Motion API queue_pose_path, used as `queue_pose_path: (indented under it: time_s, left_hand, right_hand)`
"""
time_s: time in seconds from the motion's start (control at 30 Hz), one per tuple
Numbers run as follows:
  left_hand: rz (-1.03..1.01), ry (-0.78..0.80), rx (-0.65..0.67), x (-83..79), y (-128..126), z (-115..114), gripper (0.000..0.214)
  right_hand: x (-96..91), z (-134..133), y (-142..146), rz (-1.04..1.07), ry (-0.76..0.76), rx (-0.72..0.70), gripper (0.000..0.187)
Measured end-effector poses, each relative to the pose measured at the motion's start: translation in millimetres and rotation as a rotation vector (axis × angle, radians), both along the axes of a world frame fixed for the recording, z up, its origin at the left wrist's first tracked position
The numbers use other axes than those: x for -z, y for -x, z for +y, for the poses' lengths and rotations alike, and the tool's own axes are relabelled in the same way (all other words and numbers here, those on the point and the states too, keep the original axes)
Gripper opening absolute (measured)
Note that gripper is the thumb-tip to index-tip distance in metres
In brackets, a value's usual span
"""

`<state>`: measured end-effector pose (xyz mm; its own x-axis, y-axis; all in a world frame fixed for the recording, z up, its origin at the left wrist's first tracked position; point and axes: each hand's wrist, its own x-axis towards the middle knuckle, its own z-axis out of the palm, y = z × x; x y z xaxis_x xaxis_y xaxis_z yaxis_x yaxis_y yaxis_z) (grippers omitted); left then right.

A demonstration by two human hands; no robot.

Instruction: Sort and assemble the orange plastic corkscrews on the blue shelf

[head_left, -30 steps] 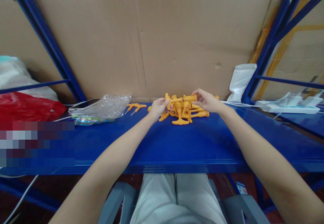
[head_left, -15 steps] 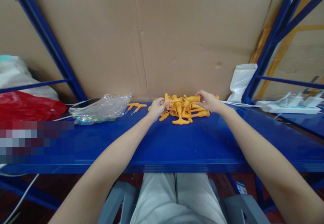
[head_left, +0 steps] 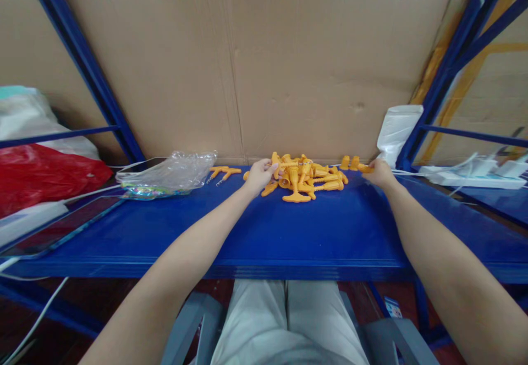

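Observation:
A pile of orange plastic corkscrews (head_left: pixel 295 181) with T-shaped handles and ribbed sleeves lies at the back of the blue shelf. At the pile's left side, my left hand (head_left: pixel 259 175) is closed around an orange corkscrew (head_left: pixel 275 160), its handle showing above the fingers. To the right of the pile, my right hand (head_left: pixel 377 171) pinches an orange sleeve (head_left: pixel 363 167) low over the shelf. Just left of that sleeve, two short orange sleeves (head_left: pixel 350 162) stand side by side. Two corkscrews (head_left: pixel 226 173) with bare metal spirals lie left of the pile.
A clear plastic bag (head_left: pixel 177 170) lies on the blue shelf (head_left: pixel 280 238) at the left, near a tablet-like panel (head_left: pixel 78 219). Cardboard (head_left: pixel 309 68) walls off the back. A white pouch (head_left: pixel 398 131) and a power strip (head_left: pixel 474 178) are at the right.
My right hand has moved right, away from the pile, carrying an orange sleeve to beside the two standing ones. My left hand stays at the pile with its corkscrew.

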<state>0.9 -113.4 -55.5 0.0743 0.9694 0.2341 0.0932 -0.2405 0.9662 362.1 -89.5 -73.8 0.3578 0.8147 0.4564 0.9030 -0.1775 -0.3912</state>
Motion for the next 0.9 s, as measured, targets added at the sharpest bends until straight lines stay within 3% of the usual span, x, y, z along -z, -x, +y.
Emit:
queue_pose_path:
  time_s: [0.13,0.27,0.47,0.7,0.9]
  left_hand:
    - [0.015,-0.002,-0.021,-1.1,0,-2,0.005]
    - [0.012,-0.008,-0.016,-0.9,1,-2,0.004]
    - [-0.007,-0.006,-0.01,-2.1,0,-4,0.006]
    - [-0.032,-0.004,-0.003,-2.0,-1,-5,0.009]
    - [-0.037,-0.028,-0.026,-4.6,0,-8,0.009]
  right_hand:
    - [7.4,-5,-10,0.097,0.101,0.123,0.026]
    - [7.5,-6,-11,0.137,0.077,0.133,0.022]
    - [4.7,-11,0,0.151,0.234,0.147,0.018]
    - [1.9,-12,11,0.145,0.224,0.21,0.029]
    - [-1.0,6,13,0.144,0.229,0.264,0.03]
